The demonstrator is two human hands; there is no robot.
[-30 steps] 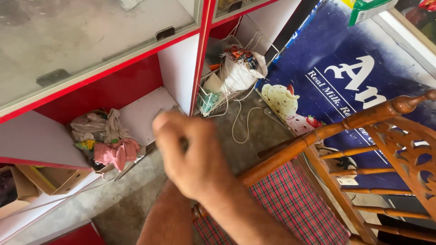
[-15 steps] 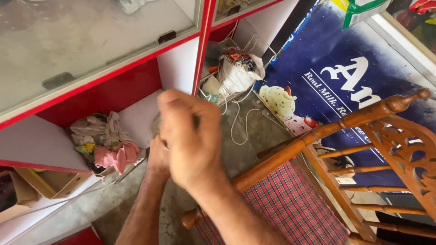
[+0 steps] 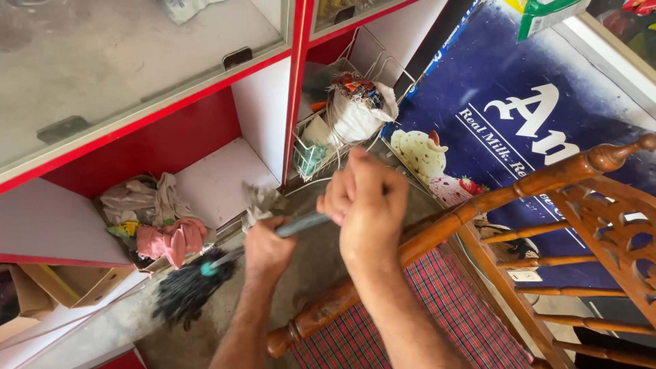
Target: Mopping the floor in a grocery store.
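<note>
Below the red-framed glass cabinet (image 3: 205, 75), a black-bristled duster (image 3: 188, 290) has come into view, its handle now clamped by both the left hand (image 3: 268, 249) and right hand (image 3: 365, 205), bristles pointing toward the cabinet's lower shelf.

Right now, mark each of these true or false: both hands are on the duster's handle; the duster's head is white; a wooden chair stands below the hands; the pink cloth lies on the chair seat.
1. Both hands are on the duster's handle. True: the left hand and the right hand both grip the grey handle.
2. The duster's head is white. False: the duster head is a black, stringy bundle.
3. A wooden chair stands below the hands. True: the wooden chair has a checked red seat.
4. The pink cloth lies on the chair seat. False: the pink cloth lies on the cabinet's lower shelf, among other rags.
</note>
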